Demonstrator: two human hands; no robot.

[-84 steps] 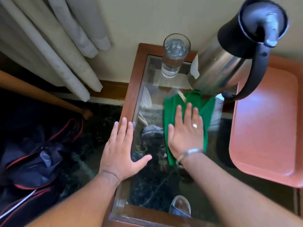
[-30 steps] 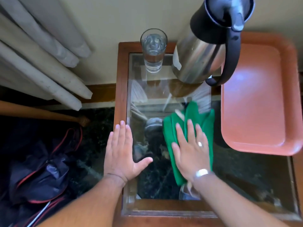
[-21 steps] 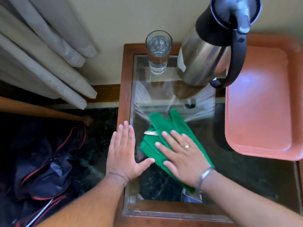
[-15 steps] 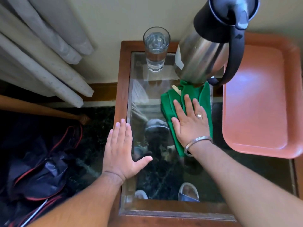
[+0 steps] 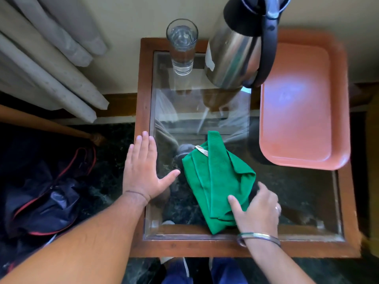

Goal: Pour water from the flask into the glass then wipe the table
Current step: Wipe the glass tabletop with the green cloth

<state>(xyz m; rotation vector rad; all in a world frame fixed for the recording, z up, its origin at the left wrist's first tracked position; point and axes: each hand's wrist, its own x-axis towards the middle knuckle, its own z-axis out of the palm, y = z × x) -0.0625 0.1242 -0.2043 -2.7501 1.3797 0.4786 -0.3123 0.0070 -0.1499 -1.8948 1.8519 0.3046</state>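
Wiping is the step in hand, and by the look of the full glass the pouring is done. On the left, the left hand [image 5: 143, 173] lies flat and spread, holding nothing, its palm on the wooden frame of the table [image 5: 141, 83] and its thumb out over the glass top. It serves well there as a brace, provided it presses on the frame and not on the pane.

Toward the middle, the green cloth [image 5: 215, 181] lies bunched on the near half of the glass top. The right hand [image 5: 256, 210] rests on the cloth's near right corner, fingers loosely curled, thumb on the fabric; it presses more than it grips. Faint streaks show on the glass beyond the cloth, so the far half probably wants long overlapping strokes with a flattened cloth, kept short of the two vessels.

At the far edge, the glass [image 5: 182, 48] stands upright, filled with clear water nearly to its brim. Just beside it on the right stands the steel flask [image 5: 235, 52]; its contents cannot be seen. Farthest right, the orange tray [image 5: 297, 103] holds nothing.
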